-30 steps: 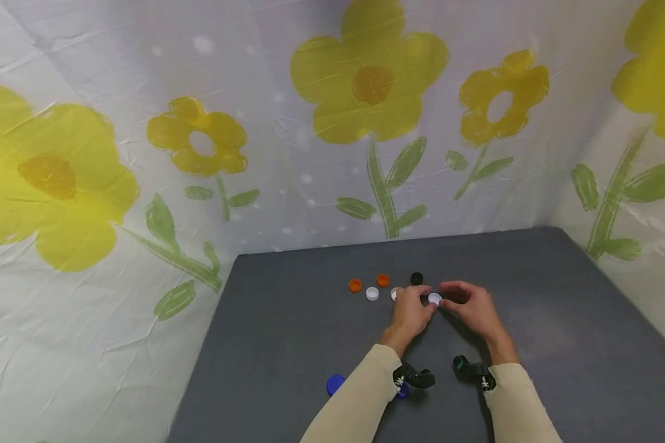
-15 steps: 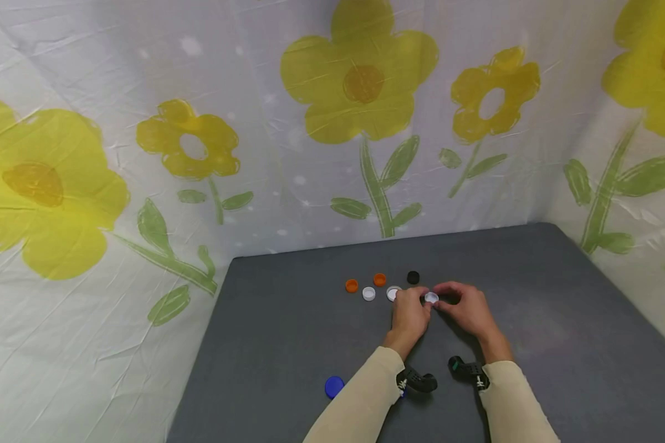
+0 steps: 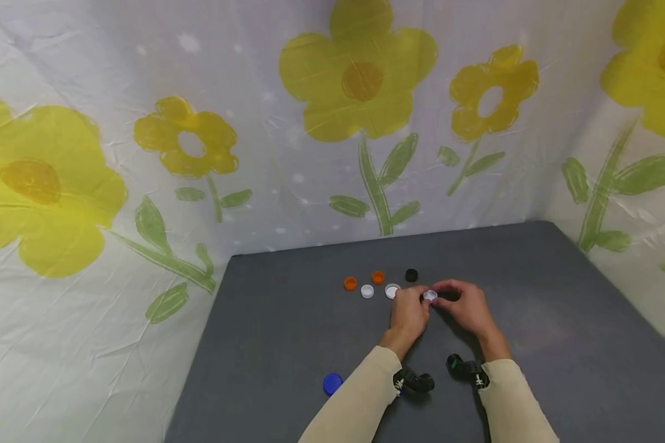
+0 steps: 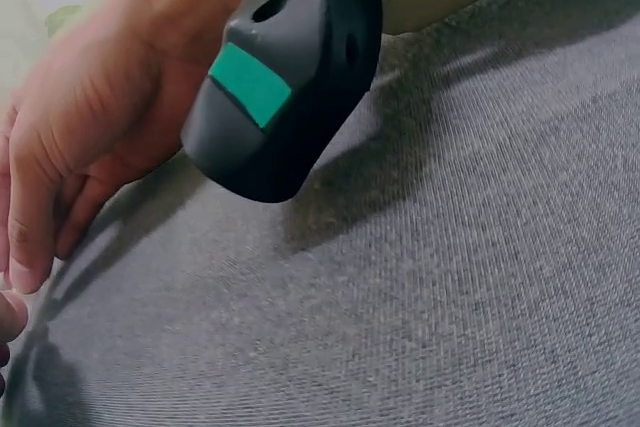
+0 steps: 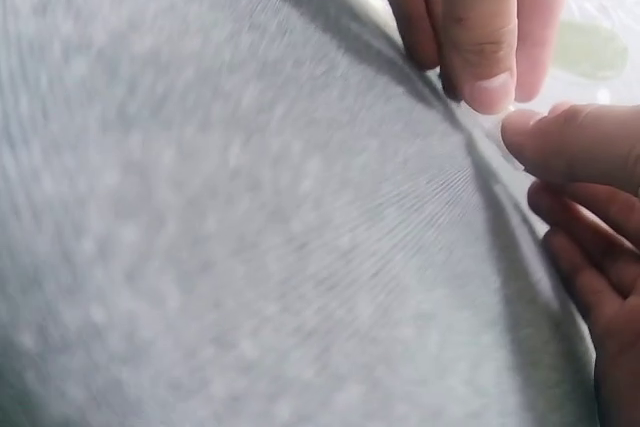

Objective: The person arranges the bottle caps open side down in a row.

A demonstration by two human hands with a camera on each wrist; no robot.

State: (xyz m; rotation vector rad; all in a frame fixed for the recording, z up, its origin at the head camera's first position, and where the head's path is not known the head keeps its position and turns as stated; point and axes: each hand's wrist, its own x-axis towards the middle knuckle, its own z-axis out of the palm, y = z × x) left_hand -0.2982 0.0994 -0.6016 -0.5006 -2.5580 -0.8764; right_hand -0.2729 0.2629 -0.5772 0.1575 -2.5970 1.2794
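Note:
Between the fingertips of both hands is a small white bottle cap (image 3: 430, 295), its hollow side facing up. My left hand (image 3: 410, 314) pinches it from the left, and my right hand (image 3: 470, 309) does so from the right. The right wrist view has the thumb of the left hand (image 5: 480, 27) and the right thumb (image 5: 560, 142) nearly tip to tip, hiding most of the cap. In the left wrist view the left hand (image 4: 90, 117) points down close over the grey cloth. Just left of the left hand lies another white cap (image 3: 391, 291).
Further left on the grey table (image 3: 277, 332) are a white cap (image 3: 367, 291) and two orange caps, one outer (image 3: 350, 283) and one inner (image 3: 378, 277). A black cap (image 3: 412, 275) sits behind the left hand. Beside the left sleeve lies a blue cap (image 3: 332, 384).
The fingers of both hands have come closer together around the white bottle cap. The head view has shifted slightly; the other caps lie as before.

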